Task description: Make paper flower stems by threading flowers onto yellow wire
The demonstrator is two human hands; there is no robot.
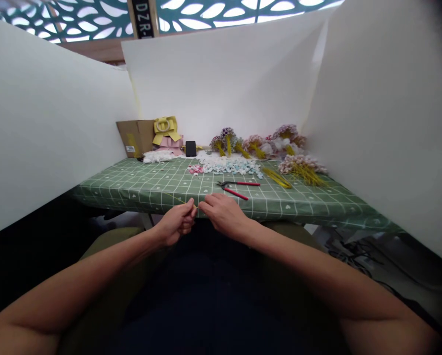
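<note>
My left hand [179, 222] is closed in a pinch on a thin yellow wire [174, 196], whose free end sticks out to the upper left over the table edge. Right beside it, my right hand [221, 211] has its fingertips pressed together at the wire's other end. Whatever else may lie between those fingertips is too small to make out. Just beyond the right hand, pliers with red handles [239, 190] rest on the green checked tablecloth [150, 183]. Farther back are loose pale blue and white flower pieces [232, 166] and a few pink ones [195, 169].
To the right lie a bundle of yellow wires [278, 178] and beaded stems [304, 170]. More beaded bunches [256, 144] line the back. At the back left stand a cardboard box [135, 138], a yellow bow [166, 129] and a black box [190, 148]. White panels [224, 88] enclose the table.
</note>
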